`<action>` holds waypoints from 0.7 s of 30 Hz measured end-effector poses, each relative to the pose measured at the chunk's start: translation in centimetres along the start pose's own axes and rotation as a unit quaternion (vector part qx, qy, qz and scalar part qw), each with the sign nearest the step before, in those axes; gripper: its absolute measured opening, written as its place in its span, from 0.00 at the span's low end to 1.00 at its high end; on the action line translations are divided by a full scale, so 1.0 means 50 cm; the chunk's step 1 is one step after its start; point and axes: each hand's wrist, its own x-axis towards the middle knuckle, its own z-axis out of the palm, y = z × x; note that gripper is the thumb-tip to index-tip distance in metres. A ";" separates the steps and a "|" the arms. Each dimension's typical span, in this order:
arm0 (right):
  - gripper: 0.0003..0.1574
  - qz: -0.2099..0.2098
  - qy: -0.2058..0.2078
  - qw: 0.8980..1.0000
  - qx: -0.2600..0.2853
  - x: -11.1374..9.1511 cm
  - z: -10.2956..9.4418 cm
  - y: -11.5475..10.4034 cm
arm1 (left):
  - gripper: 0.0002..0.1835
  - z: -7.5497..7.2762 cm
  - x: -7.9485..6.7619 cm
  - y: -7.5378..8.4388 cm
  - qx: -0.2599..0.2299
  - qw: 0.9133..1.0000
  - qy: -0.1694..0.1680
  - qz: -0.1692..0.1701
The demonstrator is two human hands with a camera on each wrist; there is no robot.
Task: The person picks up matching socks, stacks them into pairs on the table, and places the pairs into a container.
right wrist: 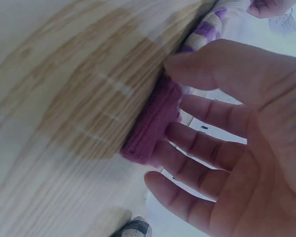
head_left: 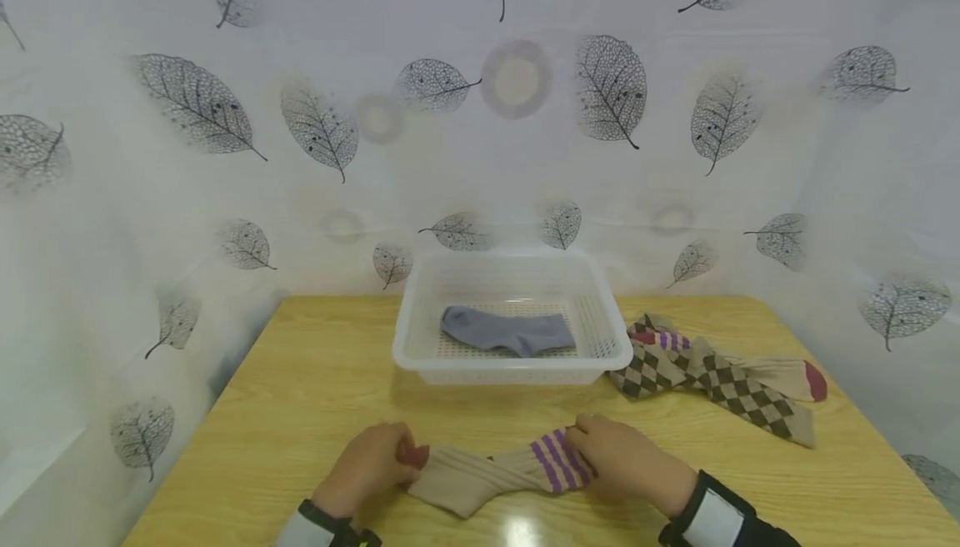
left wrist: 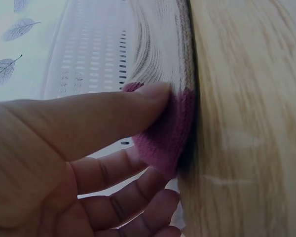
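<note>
A beige sock (head_left: pixel 468 480) with purple stripes lies crosswise near the table's front edge. My left hand (head_left: pixel 371 459) pinches its maroon toe (left wrist: pixel 165 136) between thumb and fingers. At the other end, my right hand (head_left: pixel 626 457) holds the sock by its maroon cuff (right wrist: pixel 155 121), the thumb on one face and the fingers behind. The sock is stretched between the hands, with some folds in its middle. In the head view the right hand hides most of the cuff.
Behind the hands stands a white plastic basket (head_left: pixel 510 374) with a grey-blue sock (head_left: pixel 510 332) inside. To its right lies a loose pile of socks, including a brown checked sock (head_left: pixel 750 393) and a beige one with a maroon toe (head_left: pixel 816 382). A leaf-printed curtain (head_left: pixel 517 163) surrounds the wooden table (head_left: pixel 300 380).
</note>
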 end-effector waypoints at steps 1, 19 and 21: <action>0.25 -0.005 0.003 1.000 -0.004 0.000 0.000 0.000 | 0.12 0.002 0.000 0.000 0.003 1.000 0.003 0.005; 0.11 0.028 0.041 0.989 0.136 -0.008 -0.004 0.039 | 0.06 -0.015 -0.009 0.001 -0.042 0.999 0.014 0.022; 0.11 0.044 0.042 0.980 0.189 -0.014 -0.010 0.049 | 0.05 -0.022 -0.009 0.001 -0.061 0.998 0.008 0.021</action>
